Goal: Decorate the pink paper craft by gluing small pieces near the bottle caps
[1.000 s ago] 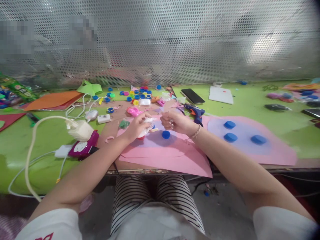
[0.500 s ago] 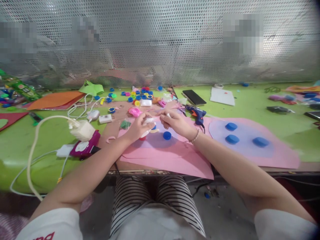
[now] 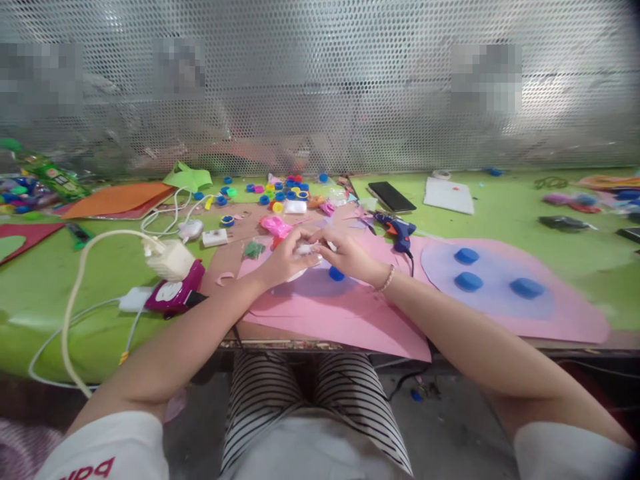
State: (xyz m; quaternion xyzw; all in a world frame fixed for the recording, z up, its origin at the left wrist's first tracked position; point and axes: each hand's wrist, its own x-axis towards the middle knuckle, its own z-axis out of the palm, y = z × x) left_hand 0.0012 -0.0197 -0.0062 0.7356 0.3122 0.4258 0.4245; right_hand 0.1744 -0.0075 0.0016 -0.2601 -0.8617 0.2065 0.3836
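My left hand (image 3: 286,261) is closed round a soft white lump (image 3: 306,249) that looks like modelling clay. Close against it, my right hand (image 3: 350,257) has its fingers pinched, with a small white bit (image 3: 332,246) showing between them. Both hands hover over a lavender paper shape (image 3: 320,287) on pink paper (image 3: 350,327). A blue bottle cap (image 3: 337,273) sits just under my right fingers. Behind my left hand lie a pink clay packet (image 3: 276,227) and a green clay packet (image 3: 255,250).
A blue glue gun (image 3: 397,230) and a black phone (image 3: 392,197) lie beyond my right hand. At right, another pink sheet (image 3: 580,313) bears blue caps (image 3: 469,281). Several coloured caps (image 3: 290,195) are scattered behind. A purple power strip (image 3: 177,293) with cables stands left.
My hands have come together; the right one moved down and left toward the white lump. The lavender sheet's blue cap is now partly covered by my right hand.
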